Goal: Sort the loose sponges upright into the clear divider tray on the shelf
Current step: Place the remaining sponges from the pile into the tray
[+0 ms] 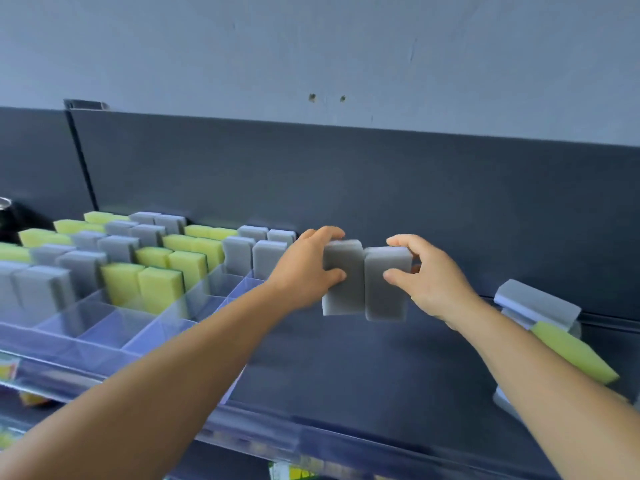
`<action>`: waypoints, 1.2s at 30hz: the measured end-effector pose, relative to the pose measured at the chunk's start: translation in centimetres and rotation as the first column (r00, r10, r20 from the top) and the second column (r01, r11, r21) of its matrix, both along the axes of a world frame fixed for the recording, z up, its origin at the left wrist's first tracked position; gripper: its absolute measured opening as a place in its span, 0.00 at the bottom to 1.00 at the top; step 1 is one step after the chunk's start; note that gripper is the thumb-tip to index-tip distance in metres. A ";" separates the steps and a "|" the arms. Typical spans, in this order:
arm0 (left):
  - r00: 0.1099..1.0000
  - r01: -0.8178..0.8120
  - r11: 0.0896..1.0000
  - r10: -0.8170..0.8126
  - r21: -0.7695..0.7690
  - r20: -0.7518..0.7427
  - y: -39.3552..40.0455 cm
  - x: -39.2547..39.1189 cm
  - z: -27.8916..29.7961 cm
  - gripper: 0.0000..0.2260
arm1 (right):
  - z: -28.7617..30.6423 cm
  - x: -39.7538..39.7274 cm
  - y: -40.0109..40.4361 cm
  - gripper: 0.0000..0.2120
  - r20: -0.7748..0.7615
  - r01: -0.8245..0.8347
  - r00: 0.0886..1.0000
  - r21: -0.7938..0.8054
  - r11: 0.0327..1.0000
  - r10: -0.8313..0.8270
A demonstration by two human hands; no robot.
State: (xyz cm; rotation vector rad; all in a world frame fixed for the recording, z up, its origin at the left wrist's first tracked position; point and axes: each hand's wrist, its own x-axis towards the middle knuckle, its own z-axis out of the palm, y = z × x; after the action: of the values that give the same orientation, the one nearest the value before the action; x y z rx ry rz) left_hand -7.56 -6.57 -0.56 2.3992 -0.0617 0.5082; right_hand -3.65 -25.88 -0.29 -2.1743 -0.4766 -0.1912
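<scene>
We are holding two grey rectangular foam sponges upright above the dark shelf (346,368), one pinched in each hand: left hand (304,268), left sponge (343,289); right hand (433,282), right sponge (386,296). The clear plastic divider tray (104,327) is standing mostly filled, front cells empty; loose grey and yellow sponges (554,323) are waiting at right.

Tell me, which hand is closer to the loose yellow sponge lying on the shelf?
Right. The right hand is just up-left of the yellow sponge; the left hand is farther left, beyond the two grey sponges.
</scene>
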 end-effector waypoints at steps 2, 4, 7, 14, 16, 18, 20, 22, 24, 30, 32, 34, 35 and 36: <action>1.000 -0.016 0.997 0.016 0.071 0.009 2.0 -0.6 0.9 0.23 | 0.6 -0.8 1.7 0.19 0.029 -0.003 1.000 -0.010 1.000 0.003; 0.999 -0.028 0.993 0.025 0.113 0.027 4.2 -1.3 1.7 0.21 | 1.2 -1.7 3.7 0.18 0.039 0.004 0.999 -0.010 1.000 -0.003; 0.999 -0.031 0.986 0.023 0.161 0.046 7.6 -2.3 2.7 0.20 | 1.9 -2.8 6.9 0.16 0.074 0.002 0.997 -0.023 1.000 -0.001; 0.999 -0.036 0.978 0.028 0.207 0.039 15.9 -3.5 4.2 0.19 | 2.2 -4.4 14.2 0.14 0.155 0.051 0.987 -0.026 0.998 -0.047; 0.999 -0.038 0.977 0.033 0.210 0.029 17.9 -3.6 4.0 0.18 | 2.0 -4.6 15.9 0.13 0.157 0.068 0.985 -0.026 0.997 -0.063; 0.999 -0.040 0.978 0.040 0.203 0.006 19.4 -3.4 3.5 0.18 | 1.8 -4.6 17.3 0.12 0.151 0.085 0.985 -0.025 0.996 -0.080; 0.999 -0.034 0.980 0.039 0.196 -0.022 20.4 -3.1 2.9 0.18 | 1.6 -4.4 18.5 0.13 0.145 0.094 0.986 -0.036 0.995 -0.088; 0.999 -0.013 0.981 0.020 0.193 -0.038 21.0 -2.6 2.3 0.18 | 1.3 -4.1 19.4 0.13 0.143 0.097 0.986 -0.060 0.993 -0.088; 0.999 0.012 0.981 -0.003 0.192 -0.049 21.3 -2.2 1.8 0.18 | 0.9 -3.6 20.0 0.14 0.137 0.102 0.987 -0.091 0.991 -0.089; 0.996 0.042 0.971 -0.022 0.236 -0.089 21.5 -0.8 0.4 0.20 | -0.2 -1.8 20.7 0.14 0.125 0.128 0.987 -0.197 0.972 -0.105; 0.995 0.049 0.962 -0.023 0.269 -0.099 21.3 -0.3 0.1 0.20 | -0.3 -1.4 20.8 0.14 0.143 0.145 0.984 -0.259 0.955 -0.111; 0.994 0.053 0.946 -0.018 0.319 -0.111 21.0 0.1 -0.1 0.20 | -0.4 -1.1 21.0 0.13 0.163 0.145 0.982 -0.309 0.940 -0.098; 0.993 0.056 0.936 -0.016 0.347 -0.118 20.9 0.3 -0.3 0.20 | -0.4 -1.0 21.2 0.13 0.174 0.142 0.981 -0.333 0.932 -0.088; 0.992 0.060 0.926 -0.013 0.374 -0.128 20.8 0.4 -0.4 0.19 | -0.5 -0.9 21.4 0.14 0.179 0.141 0.981 -0.359 0.923 -0.080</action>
State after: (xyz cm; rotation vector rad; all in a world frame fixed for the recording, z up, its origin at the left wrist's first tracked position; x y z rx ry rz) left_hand -7.14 14.27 -0.95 2.7957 -0.1626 0.3531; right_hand -4.51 -4.48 -0.81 -2.5728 -0.5129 -0.3672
